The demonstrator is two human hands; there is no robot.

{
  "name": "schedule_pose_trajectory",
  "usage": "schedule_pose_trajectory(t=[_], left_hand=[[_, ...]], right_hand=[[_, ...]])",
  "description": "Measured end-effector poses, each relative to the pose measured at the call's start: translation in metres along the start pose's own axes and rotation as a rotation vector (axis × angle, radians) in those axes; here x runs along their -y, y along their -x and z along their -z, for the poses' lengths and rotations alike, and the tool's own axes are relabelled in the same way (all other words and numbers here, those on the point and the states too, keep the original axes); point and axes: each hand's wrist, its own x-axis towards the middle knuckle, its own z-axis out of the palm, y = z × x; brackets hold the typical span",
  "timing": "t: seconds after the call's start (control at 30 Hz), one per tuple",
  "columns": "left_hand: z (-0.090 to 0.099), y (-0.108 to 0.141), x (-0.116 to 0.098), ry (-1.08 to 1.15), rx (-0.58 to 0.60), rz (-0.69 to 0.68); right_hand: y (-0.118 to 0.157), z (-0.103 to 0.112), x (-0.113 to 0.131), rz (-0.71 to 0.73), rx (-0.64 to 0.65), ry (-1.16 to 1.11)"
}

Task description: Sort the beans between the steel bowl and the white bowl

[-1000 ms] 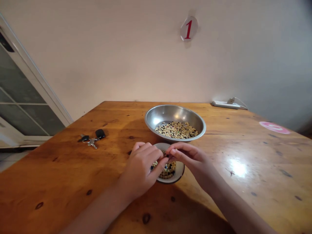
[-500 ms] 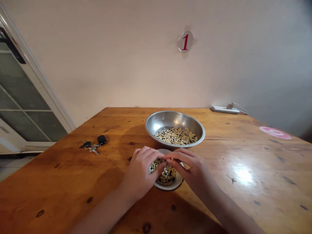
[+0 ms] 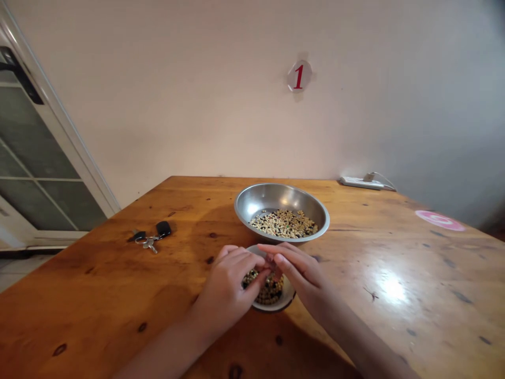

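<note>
A small white bowl with a dark rim sits on the wooden table, holding mixed pale and dark beans. My left hand curves over its near left side, fingers pointing inward. My right hand reaches over from the right, and its fingertips meet near the left fingers above the beans. Anything pinched there is hidden by the fingers. Just beyond stands a steel bowl with a larger heap of similar beans.
A car key fob with keys lies on the table to the left. A white power strip lies at the far edge against the wall. A pink round sticker is on the right. A glazed door stands at left.
My right fingers have lifted from lying across the small bowl and drawn together at their tips above it. The view has tilted slightly, so the table sits a little lower in the picture.
</note>
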Motion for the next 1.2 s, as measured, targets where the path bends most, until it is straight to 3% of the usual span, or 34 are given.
schedule_pose_trajectory(t=[0.37,0.83,1.2], left_hand=[[0.006,-0.001,-0.007,-0.032,-0.036,-0.027],[0.01,-0.002,-0.008,-0.031,-0.081,-0.024],[0.01,-0.002,-0.007,-0.021,-0.114,-0.035]], right_hand=[[-0.003,0.008,0.001,-0.301,-0.05,-0.748],[-0.003,0.01,0.002,-0.429,-0.088,-0.887],[-0.003,0.009,-0.002,-0.424,-0.076,-0.878]])
